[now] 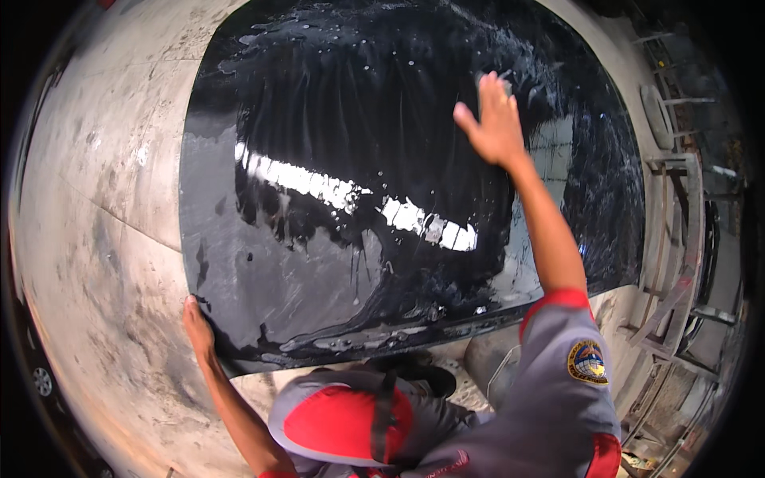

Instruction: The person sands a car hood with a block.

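A large black car hood (319,295) lies before me, its surface wet and glossy, with duller grey patches at the near left. Near the lower left corner, my left hand (198,328) grips its edge; some of the fingers are hidden. My right hand (497,127) rests flat on the far right part, fingers stretched out together and thumb apart. A small greyish patch shows beside those fingertips, but I cannot tell whether it is a pad or wet residue. Whitish, streaky liquid covers the hood's far and right areas. Bright reflections cross its middle.
Stained concrete floor (103,215) spreads out to the left. On the right stands a metal frame rack (677,239) with bars and other parts. A car wheel (42,381) shows at the far left rim. Below the hood is a red and grey cap (343,422) with a dark strap.
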{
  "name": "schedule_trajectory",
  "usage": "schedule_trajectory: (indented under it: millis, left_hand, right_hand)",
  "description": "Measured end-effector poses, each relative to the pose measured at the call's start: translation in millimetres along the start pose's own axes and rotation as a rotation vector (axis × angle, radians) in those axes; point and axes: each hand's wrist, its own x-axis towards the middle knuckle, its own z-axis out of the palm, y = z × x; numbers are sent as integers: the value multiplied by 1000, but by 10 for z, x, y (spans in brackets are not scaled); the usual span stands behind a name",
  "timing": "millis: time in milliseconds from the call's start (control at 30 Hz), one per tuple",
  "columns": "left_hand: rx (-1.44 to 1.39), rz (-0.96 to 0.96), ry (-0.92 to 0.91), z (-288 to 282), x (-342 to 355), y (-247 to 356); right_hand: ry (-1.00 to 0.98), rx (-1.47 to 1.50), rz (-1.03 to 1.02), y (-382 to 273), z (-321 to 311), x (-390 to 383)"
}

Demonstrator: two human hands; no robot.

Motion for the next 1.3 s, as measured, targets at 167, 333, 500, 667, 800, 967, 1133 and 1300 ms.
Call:
schedule_trajectory:
  millis: [167, 333, 500, 667, 800, 967, 1133, 1300]
  left_hand:
    - [14, 7, -81, -37, 6, 46]
    - [-45, 20, -77, -8, -15, 99]
    - [-118, 2, -138, -15, 7, 189]
    - [-161, -16, -170, -32, 21, 196]
    - [-144, 87, -174, -7, 91, 58]
    - [29, 5, -386, -219, 375, 13]
    - [203, 163, -289, -727, 473, 779]
    - [84, 586, -400, -1030, -104, 2286]
  right_hand:
    - [-274, 98, -233, -610, -239, -861]
    - [-15, 40, 3, -808, 84, 212]
    - [-349, 103, -248, -1520, -279, -1139]
    - [-54, 113, -148, -1648, 61, -165]
    - [76, -58, -51, -1880, 416, -137]
    - [-107, 155, -170, -1783, 631, -1398]
    - [-75, 82, -260, -1801, 129, -1944]
    - [-57, 338, 141, -1605, -648, -2122]
